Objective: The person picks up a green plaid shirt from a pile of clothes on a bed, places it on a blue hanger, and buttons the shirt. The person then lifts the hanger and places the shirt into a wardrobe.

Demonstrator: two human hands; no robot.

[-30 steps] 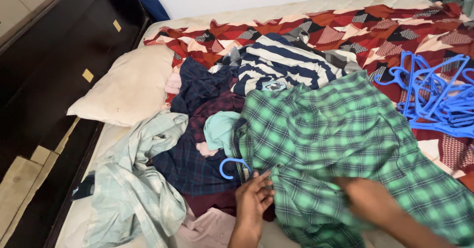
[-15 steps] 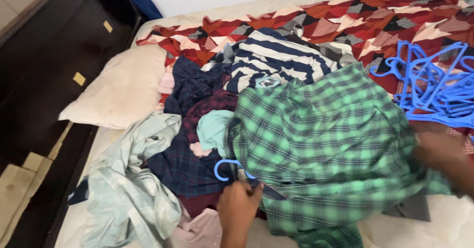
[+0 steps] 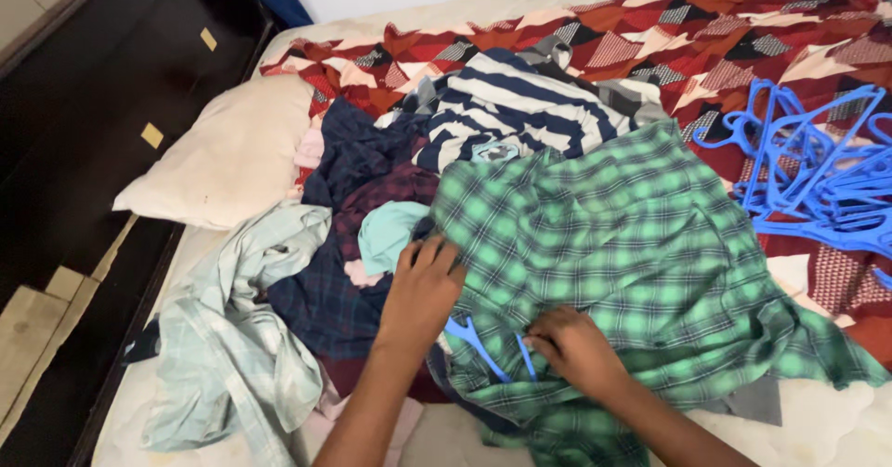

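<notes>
A green plaid shirt (image 3: 641, 253) lies spread over a heap of clothes on the bed. A blue plastic hanger (image 3: 474, 337) pokes out from under the shirt's collar edge. My left hand (image 3: 423, 286) rests flat on the shirt's left edge, just above the hanger, fingers apart. My right hand (image 3: 576, 346) pinches the shirt fabric right beside the hanger. Under the shirt lie a navy-and-white striped top (image 3: 520, 105), a dark navy plaid garment (image 3: 344, 160) and a pale teal piece (image 3: 386, 230).
A pile of blue hangers (image 3: 818, 179) lies at the right on a red patterned bedspread (image 3: 669, 30). A cream pillow (image 3: 232, 156) sits at the left, with a pale green plaid shirt (image 3: 242, 337) below it. Dark furniture (image 3: 84, 151) runs along the bed's left side.
My right hand has come in from the shirt's right side to the collar beside the hanger. My left hand has moved up onto the shirt's edge. The shirt is now spread wider.
</notes>
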